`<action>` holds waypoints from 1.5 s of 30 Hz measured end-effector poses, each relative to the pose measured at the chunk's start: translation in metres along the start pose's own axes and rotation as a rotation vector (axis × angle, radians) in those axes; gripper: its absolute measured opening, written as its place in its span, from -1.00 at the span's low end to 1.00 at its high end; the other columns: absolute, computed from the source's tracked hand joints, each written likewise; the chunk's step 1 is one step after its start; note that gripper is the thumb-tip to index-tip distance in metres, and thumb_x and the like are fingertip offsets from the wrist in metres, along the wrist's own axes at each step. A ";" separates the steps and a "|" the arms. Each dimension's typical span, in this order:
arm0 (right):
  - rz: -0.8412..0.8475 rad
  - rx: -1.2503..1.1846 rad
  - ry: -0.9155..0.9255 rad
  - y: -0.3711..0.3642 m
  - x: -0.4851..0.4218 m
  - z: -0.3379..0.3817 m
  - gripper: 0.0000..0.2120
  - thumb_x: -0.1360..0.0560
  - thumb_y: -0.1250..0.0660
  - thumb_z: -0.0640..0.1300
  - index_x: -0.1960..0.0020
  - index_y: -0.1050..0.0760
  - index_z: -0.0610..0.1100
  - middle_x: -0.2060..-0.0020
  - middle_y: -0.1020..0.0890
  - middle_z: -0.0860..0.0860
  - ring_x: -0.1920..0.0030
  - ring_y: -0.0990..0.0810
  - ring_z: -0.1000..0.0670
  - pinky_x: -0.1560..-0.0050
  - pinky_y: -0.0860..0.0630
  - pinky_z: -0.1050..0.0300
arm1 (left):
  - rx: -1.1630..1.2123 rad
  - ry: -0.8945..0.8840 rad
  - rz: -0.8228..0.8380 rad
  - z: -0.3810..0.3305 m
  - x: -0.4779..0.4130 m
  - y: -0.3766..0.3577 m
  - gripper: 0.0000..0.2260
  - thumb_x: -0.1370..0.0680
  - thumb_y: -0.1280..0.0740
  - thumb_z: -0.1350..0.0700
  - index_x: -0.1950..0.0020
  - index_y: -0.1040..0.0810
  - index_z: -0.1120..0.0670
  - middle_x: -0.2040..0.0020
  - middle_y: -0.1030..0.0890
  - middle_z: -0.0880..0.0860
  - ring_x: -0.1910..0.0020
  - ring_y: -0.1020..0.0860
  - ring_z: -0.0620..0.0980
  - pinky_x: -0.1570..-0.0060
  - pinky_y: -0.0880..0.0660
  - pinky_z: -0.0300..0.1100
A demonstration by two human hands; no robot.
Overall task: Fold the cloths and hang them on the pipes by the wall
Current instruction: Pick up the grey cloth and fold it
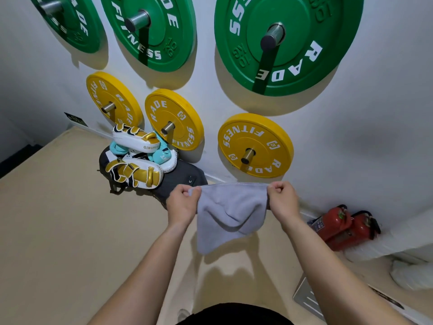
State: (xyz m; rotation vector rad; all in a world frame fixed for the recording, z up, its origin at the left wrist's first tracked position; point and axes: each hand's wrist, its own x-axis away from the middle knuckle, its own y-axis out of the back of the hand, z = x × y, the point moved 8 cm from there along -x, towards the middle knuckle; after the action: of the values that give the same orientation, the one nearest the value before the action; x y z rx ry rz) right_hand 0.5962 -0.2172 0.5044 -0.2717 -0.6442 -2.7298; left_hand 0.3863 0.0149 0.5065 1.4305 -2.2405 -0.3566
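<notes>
Pinching the top corners of a pale lilac-grey towel (230, 214), the left hand (182, 202) and right hand (283, 200) curl their fingers onto the cloth and stretch its upper edge between them; the towel hangs in the air below the grip, over the beige floor (58, 231); just above the grip a steel pipe (248, 156) juts from a yellow weight plate (255, 137); left of the grip lie white-and-gold boxing pads (138, 160); to its right, red fire extinguishers (344, 227); higher up, green weight plates (304, 48).
</notes>
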 end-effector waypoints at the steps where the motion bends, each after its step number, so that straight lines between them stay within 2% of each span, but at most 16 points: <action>1: 0.035 -0.025 -0.010 -0.008 0.008 -0.006 -0.93 -0.49 -0.27 -0.09 0.12 -0.52 -0.05 0.29 -0.57 0.03 0.20 -0.57 -0.05 0.01 -0.61 -0.13 | 0.023 0.013 0.040 0.006 0.008 -0.010 -0.81 -0.40 -0.46 -0.05 0.20 -0.60 0.05 0.37 -0.57 -0.04 0.30 -0.58 0.01 0.08 -0.63 0.09; 3: 0.115 -0.071 -0.009 -0.026 0.026 -0.012 -0.94 -0.48 -0.31 -0.10 0.15 -0.55 -0.05 0.34 -0.58 0.04 0.25 -0.57 -0.02 0.02 -0.59 -0.08 | 0.074 0.020 0.128 0.013 0.027 -0.028 -0.81 -0.38 -0.49 -0.04 0.23 -0.61 0.06 0.46 -0.51 -0.06 0.44 -0.51 -0.05 0.15 -0.64 0.16; 5: 0.192 -0.109 0.004 -0.042 0.044 -0.014 -0.94 -0.49 -0.35 -0.10 0.15 -0.57 -0.05 0.33 -0.61 0.03 0.24 -0.60 -0.01 0.06 -0.58 -0.04 | 0.108 0.014 0.213 0.015 0.045 -0.044 -0.83 -0.43 -0.50 0.02 0.21 -0.63 0.11 0.48 -0.51 -0.04 0.47 -0.50 -0.06 0.16 -0.64 0.18; 9: 0.286 -0.206 0.028 -0.061 0.067 -0.012 -0.94 -0.54 -0.37 -0.24 0.11 -0.55 -0.14 0.34 -0.63 0.03 0.29 -0.64 0.06 0.26 -0.57 0.19 | 0.164 -0.013 0.334 0.013 0.065 -0.062 -0.92 -0.51 -0.44 0.11 0.10 -0.68 0.11 0.30 -0.67 0.08 0.32 -0.61 0.02 0.13 -0.62 0.22; 13: 0.319 -0.219 0.090 -0.064 0.075 -0.012 -0.94 -0.53 -0.40 -0.25 0.11 -0.58 -0.14 0.33 -0.69 0.05 0.28 -0.67 0.11 0.23 -0.57 0.23 | 0.141 -0.099 0.400 0.007 0.071 -0.061 -0.85 -0.51 -0.36 0.12 0.03 -0.71 0.05 0.24 -0.72 0.10 0.22 -0.66 -0.01 0.02 -0.61 0.19; 18: 0.328 -0.221 0.133 -0.066 0.074 -0.010 -0.91 -0.49 -0.45 -0.24 0.15 -0.64 -0.08 0.21 -0.70 -0.02 0.22 -0.67 0.08 0.19 -0.55 0.25 | 0.192 -0.056 0.359 0.009 0.070 -0.055 -0.80 -0.50 -0.43 0.15 0.19 -0.70 -0.17 0.20 -0.74 0.01 0.11 -0.71 0.00 -0.02 -0.64 0.04; 20: 0.325 -0.239 0.133 -0.067 0.073 -0.009 -0.92 -0.48 -0.45 -0.27 0.11 -0.65 -0.11 0.14 -0.70 -0.08 0.21 -0.67 0.08 0.18 -0.54 0.28 | 0.278 -0.002 0.354 0.009 0.073 -0.054 -0.83 -0.54 -0.40 0.20 0.12 -0.69 -0.08 0.16 -0.74 0.11 0.10 -0.70 0.04 0.01 -0.64 -0.10; 22: 0.333 -0.235 0.127 -0.068 0.072 -0.009 -0.88 -0.44 -0.48 -0.29 0.09 -0.63 -0.10 0.09 -0.68 -0.11 0.19 -0.65 0.07 0.18 -0.54 0.32 | 0.336 0.014 0.399 0.006 0.076 -0.056 -0.84 -0.55 -0.34 0.23 0.04 -0.70 0.04 0.09 -0.72 0.22 0.08 -0.68 0.06 -0.04 -0.60 -0.07; 24: 0.348 -0.201 0.128 -0.070 0.072 -0.009 -0.78 -0.37 -0.52 -0.33 0.09 -0.59 -0.08 0.08 -0.65 -0.09 0.21 -0.60 0.08 0.21 -0.55 0.32 | 0.332 0.000 0.477 0.003 0.077 -0.060 -0.77 -0.51 -0.28 0.25 0.00 -0.72 0.11 0.08 -0.73 0.17 0.09 -0.66 0.04 -0.07 -0.59 -0.02; 27: 0.332 -0.132 0.155 -0.069 0.069 -0.007 -0.75 -0.35 -0.53 -0.33 0.13 -0.55 -0.07 0.13 -0.61 -0.04 0.28 -0.52 0.14 0.23 -0.54 0.30 | 0.277 -0.048 0.571 -0.001 0.079 -0.064 -0.73 -0.49 -0.21 0.34 -0.03 -0.69 0.21 0.18 -0.66 0.07 0.24 -0.51 0.03 0.13 -0.46 -0.07; 30: 0.323 -0.110 0.186 -0.064 0.063 -0.001 -0.86 -0.42 -0.47 -0.31 0.14 -0.57 -0.11 0.20 -0.61 0.03 0.31 -0.50 0.20 0.23 -0.49 0.33 | 0.286 0.032 0.538 0.001 0.076 -0.060 -0.69 -0.51 -0.22 0.41 -0.12 -0.66 0.20 0.08 -0.74 0.08 0.17 -0.63 -0.11 0.14 -0.55 -0.22; 32: 0.347 -0.113 0.193 -0.062 0.061 0.003 -0.90 -0.45 -0.44 -0.31 0.12 -0.57 -0.14 0.26 -0.61 0.08 0.30 -0.51 0.18 0.20 -0.49 0.32 | 0.148 -0.084 0.386 0.003 0.062 -0.044 -0.72 -0.48 -0.29 0.35 -0.03 -0.67 0.05 0.11 -0.73 0.01 0.18 -0.63 -0.17 0.17 -0.54 -0.23; 34: 0.384 -0.133 0.201 -0.061 0.060 0.008 -0.92 -0.47 -0.41 -0.31 0.11 -0.57 -0.16 0.29 -0.61 0.11 0.28 -0.52 0.15 0.20 -0.48 0.31 | -0.150 -0.280 0.258 0.003 0.049 -0.030 -0.75 -0.43 -0.38 0.19 -0.01 -0.59 -0.12 0.07 -0.61 -0.08 0.09 -0.57 -0.13 0.11 -0.51 -0.19; 38: 0.461 -0.142 0.227 -0.056 0.060 0.016 -0.92 -0.49 -0.37 -0.36 0.10 -0.56 -0.20 0.39 -0.57 0.19 0.35 -0.49 0.20 0.26 -0.41 0.39 | -0.554 -0.423 0.257 0.018 0.034 -0.021 -0.74 -0.45 -0.46 0.03 -0.08 -0.57 -0.22 -0.05 -0.40 -0.16 -0.12 -0.36 -0.07 0.04 -0.48 -0.15; 42: 0.438 -0.041 0.236 -0.046 0.050 0.013 -0.92 -0.51 -0.36 -0.31 0.11 -0.54 -0.15 0.48 -0.50 0.26 0.40 -0.44 0.23 0.28 -0.37 0.39 | -0.624 -0.552 0.219 0.006 0.027 -0.002 -0.89 -0.48 -0.45 0.01 0.03 -0.60 -0.16 -0.01 -0.44 -0.19 -0.06 -0.42 -0.07 0.13 -0.51 -0.12; 45: 0.387 0.069 0.224 -0.038 0.037 0.008 -0.94 -0.52 -0.36 -0.27 0.10 -0.53 -0.13 0.42 -0.49 0.18 0.43 -0.42 0.21 0.24 -0.40 0.26 | -0.544 -0.702 0.227 -0.031 0.030 0.006 -0.89 -0.46 -0.43 0.07 0.11 -0.53 -0.11 0.03 -0.50 -0.18 0.03 -0.50 -0.10 0.14 -0.52 -0.08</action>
State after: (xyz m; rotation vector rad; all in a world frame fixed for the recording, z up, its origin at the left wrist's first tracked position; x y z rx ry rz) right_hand 0.5494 -0.1908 0.5049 -0.0630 -0.5553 -2.3202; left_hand 0.3862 -0.0089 0.5431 0.8170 -2.4820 -1.4392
